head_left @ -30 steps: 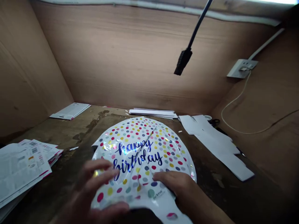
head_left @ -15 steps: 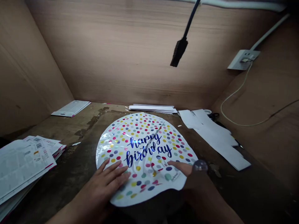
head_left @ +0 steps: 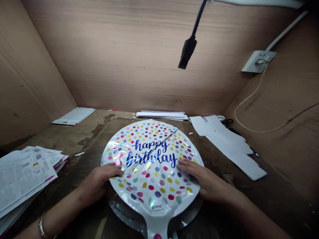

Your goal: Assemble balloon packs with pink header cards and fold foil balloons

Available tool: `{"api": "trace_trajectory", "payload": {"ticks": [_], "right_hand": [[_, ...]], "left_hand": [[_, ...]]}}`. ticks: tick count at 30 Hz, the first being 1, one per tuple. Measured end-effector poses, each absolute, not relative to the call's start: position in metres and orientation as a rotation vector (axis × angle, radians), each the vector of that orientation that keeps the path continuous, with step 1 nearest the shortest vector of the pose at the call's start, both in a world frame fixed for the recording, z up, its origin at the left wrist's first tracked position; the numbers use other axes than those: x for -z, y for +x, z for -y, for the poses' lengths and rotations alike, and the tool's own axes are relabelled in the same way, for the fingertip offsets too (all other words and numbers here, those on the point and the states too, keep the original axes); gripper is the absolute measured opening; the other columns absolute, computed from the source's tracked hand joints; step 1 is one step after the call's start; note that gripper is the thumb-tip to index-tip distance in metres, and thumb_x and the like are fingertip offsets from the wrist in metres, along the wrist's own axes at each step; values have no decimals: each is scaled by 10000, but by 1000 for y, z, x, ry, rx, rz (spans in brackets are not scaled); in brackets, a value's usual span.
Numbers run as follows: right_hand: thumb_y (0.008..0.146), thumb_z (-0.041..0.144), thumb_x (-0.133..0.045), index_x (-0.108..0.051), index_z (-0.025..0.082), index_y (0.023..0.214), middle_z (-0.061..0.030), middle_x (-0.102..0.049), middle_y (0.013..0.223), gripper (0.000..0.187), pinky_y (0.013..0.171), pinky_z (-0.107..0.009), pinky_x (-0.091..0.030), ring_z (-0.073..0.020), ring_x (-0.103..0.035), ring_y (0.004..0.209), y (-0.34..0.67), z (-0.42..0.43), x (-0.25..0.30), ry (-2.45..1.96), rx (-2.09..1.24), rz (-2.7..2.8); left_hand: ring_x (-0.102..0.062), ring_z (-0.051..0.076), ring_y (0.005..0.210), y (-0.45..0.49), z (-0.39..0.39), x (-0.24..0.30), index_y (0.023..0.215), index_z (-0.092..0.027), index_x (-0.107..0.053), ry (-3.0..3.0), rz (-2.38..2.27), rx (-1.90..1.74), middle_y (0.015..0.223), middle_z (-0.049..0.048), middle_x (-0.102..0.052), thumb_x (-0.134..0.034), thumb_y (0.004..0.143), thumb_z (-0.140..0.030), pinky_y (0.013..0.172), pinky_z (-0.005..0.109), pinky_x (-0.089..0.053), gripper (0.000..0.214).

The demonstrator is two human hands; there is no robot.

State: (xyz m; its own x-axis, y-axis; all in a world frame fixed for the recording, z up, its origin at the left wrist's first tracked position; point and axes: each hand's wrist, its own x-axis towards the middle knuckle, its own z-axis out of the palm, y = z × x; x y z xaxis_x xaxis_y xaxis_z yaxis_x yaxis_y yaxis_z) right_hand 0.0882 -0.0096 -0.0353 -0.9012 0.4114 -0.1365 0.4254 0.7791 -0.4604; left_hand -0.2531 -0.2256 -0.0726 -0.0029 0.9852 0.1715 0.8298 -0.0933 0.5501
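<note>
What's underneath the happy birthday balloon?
A curved silver foil edge shows beneath the foil balloon near its neck; the rest is covered, so whether it's a second balloon can't be told.

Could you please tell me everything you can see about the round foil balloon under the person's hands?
The round foil balloon is white and glossy, printed with multicoloured polka dots and "happy birthday" in shiny blue script. "prima" is printed above its narrow neck, which points toward the person. It looks deflated, lying flat and creased, with a long diagonal crease near the top. It lies on a worn wooden table, over a silvery foil layer. The left hand and right hand rest flat on it.
</note>
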Motion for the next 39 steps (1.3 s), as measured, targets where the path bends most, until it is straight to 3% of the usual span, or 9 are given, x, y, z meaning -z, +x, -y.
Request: {"api": "trace_trajectory", "payload": {"ticks": [3,7,11,15,18,21,28,34,39], "right_hand": [[766,313,-585,-640,216,1164,-76,-537,1307,413,1058,-403,-321,-266,-461,1222,78,-12,41,836,1025,-2920],[800,360,-519,-711,192,975,-51,-701,1000,310,831,-325,-485,-240,-630,937,70,-34,45,1038,1243,-2809],[849,431,-382,-672,151,788,-41,-695,757,407,598,-271,-469,-203,-628,691,58,-54,52,1270,1209,-2740],[815,436,-429,-504,190,556,-19,-553,531,365,484,-263,-332,-182,-524,543,44,-61,60,1581,886,-2763],[819,406,-425,-422,211,545,-14,-523,540,336,515,-271,-310,-186,-512,569,37,-56,61,1668,686,-2802],[835,409,-396,-443,217,584,-25,-568,610,319,557,-272,-334,-198,-546,629,37,-51,59,1658,601,-2815],[838,454,-344,-546,226,684,-66,-635,706,341,606,-299,-378,-241,-592,702,36,-51,62,1642,519,-2764],[827,468,-342,-549,234,668,-73,-635,662,350,592,-320,-394,-259,-594,663,35,-49,64,1657,474,-2774],[861,480,-323,-564,245,717,-39,-646,703,366,629,-291,-410,-227,-601,705,38,-51,63,1693,467,-2848]], "left_hand": [[-606,221,1051,-269,221,73,1011,-244,-676,1817,-1961,-784,1131,39,-662,-548,766,-258,914,301,-468,277],[-632,228,957,-290,211,77,990,-226,-673,1433,-2258,-872,1024,20,-699,-511,754,-308,833,279,-478,298],[-643,216,795,-292,189,72,934,-230,-641,1136,-2550,-757,824,7,-709,-399,830,-395,640,253,-443,311],[-633,240,743,-290,171,66,907,-227,-618,1087,-2752,-538,772,49,-690,-347,854,-467,574,268,-386,366],[-628,251,833,-292,172,68,961,-227,-614,1166,-2760,-511,892,70,-691,-425,820,-464,645,280,-405,335],[-626,234,839,-296,180,71,959,-240,-625,1093,-2713,-590,915,46,-693,-469,798,-427,676,275,-415,292],[-621,218,936,-305,197,66,1018,-187,-634,845,-2687,-973,973,57,-702,-313,874,-411,764,275,-433,417],[-626,200,725,-306,201,71,840,-185,-665,891,-2593,-916,779,28,-698,-481,775,-482,596,253,-418,355],[-594,193,662,-305,195,72,773,-195,-634,960,-2620,-845,690,22,-657,-438,806,-443,551,253,-356,318]]}}
